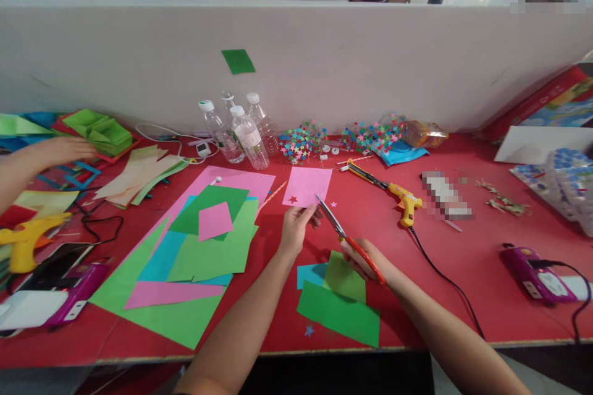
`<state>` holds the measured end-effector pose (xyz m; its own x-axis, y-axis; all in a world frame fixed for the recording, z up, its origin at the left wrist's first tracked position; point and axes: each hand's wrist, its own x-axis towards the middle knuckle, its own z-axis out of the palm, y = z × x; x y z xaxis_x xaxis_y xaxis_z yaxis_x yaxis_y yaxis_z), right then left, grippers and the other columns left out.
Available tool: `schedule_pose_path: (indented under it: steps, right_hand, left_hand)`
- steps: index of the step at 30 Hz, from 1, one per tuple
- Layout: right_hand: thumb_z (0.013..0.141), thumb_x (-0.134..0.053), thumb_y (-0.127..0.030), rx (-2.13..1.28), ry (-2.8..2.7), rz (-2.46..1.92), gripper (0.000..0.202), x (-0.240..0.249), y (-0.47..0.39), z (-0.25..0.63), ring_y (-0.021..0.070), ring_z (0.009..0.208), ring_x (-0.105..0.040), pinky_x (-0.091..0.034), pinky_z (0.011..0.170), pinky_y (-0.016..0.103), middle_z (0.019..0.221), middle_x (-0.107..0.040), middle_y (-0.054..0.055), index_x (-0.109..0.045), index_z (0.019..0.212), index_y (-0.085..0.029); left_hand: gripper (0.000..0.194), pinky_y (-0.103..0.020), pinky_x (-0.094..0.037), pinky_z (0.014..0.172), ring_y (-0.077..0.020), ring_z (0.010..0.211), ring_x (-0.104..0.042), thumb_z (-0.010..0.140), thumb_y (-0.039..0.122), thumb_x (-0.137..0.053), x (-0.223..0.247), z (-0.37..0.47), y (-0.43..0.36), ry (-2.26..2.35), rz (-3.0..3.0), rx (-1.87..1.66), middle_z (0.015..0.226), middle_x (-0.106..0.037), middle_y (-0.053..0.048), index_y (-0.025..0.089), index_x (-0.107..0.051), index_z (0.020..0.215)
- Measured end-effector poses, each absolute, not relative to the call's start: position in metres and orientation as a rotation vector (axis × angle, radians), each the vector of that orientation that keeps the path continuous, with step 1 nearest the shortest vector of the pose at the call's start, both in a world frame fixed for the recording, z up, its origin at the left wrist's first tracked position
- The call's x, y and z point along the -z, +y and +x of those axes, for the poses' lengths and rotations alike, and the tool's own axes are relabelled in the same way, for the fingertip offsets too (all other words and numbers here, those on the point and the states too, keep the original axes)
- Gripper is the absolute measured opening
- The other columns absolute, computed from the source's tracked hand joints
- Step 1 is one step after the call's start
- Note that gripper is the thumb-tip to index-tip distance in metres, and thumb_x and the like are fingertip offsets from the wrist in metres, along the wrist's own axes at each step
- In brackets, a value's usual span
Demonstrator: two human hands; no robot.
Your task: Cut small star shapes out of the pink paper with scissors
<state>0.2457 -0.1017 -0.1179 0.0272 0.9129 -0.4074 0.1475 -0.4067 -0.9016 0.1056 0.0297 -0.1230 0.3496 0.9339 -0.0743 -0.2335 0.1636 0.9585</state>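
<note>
My left hand [295,231] pinches the lower edge of a pink paper sheet [308,183], its thumb and fingers pressed together. In my right hand [364,259] is a pair of scissors [336,225] with red-orange handles. The blades point up and left, their tips close to the sheet's lower right corner and beside my left fingertips. Whether the blades touch the paper I cannot tell. Below my hands lie cut pieces of dark green paper [340,314], light green paper [345,277] and blue paper [311,274].
Coloured sheets [217,256] overlap at left. Several plastic bottles [252,141] and bags of stars [296,143] stand along the partition. A yellow glue gun [404,200] lies right, its cord trailing to the front edge. Another person's hand [69,151] touches green folded paper [104,132] far left.
</note>
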Motion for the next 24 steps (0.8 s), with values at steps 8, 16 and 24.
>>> schedule_pose_path:
  steps: [8, 16, 24]
  right_hand:
    - [0.08, -0.05, -0.072, -1.486, -1.033, -1.624, 0.053, 0.112, -0.101, 0.246, 0.0047, 0.03, -0.029, -0.02, 0.032, 0.021, 0.039, -0.033, -0.01, -0.04, 0.065, -0.022]
    - [0.078, -0.053, -0.071, -1.475, -1.041, -1.638, 0.053, 0.106, -0.101, 0.246, 0.0048, 0.03, -0.029, -0.021, 0.032, 0.021, 0.038, -0.033, -0.01, -0.042, 0.064, -0.022]
    - [0.077, -0.05, -0.076, -1.496, -1.091, -1.603, 0.057, 0.107, -0.101, 0.249, 0.0052, 0.029, -0.029, -0.019, 0.032, 0.02, 0.035, -0.033, -0.01, -0.042, 0.064, -0.022]
  left_hand:
    - [0.03, -0.024, -0.043, 0.046, -0.0095, 0.046, -0.055, 0.072, 0.042, -0.07, 0.121, 0.105, 0.03, 0.827, 1.075, -0.992, 0.061, -0.067, -0.004, 0.012, -0.066, 0.069]
    - [0.028, -0.023, -0.043, 0.047, -0.0098, 0.046, -0.056, 0.073, 0.04, -0.068, 0.122, 0.103, 0.032, 0.809, 1.09, -0.985, 0.06, -0.067, -0.004, 0.013, -0.065, 0.068]
    - [0.027, -0.024, -0.042, 0.047, -0.0101, 0.046, -0.056, 0.07, 0.04, -0.069, 0.118, 0.101, 0.034, 0.826, 1.076, -1.001, 0.058, -0.065, -0.002, 0.014, -0.062, 0.07]
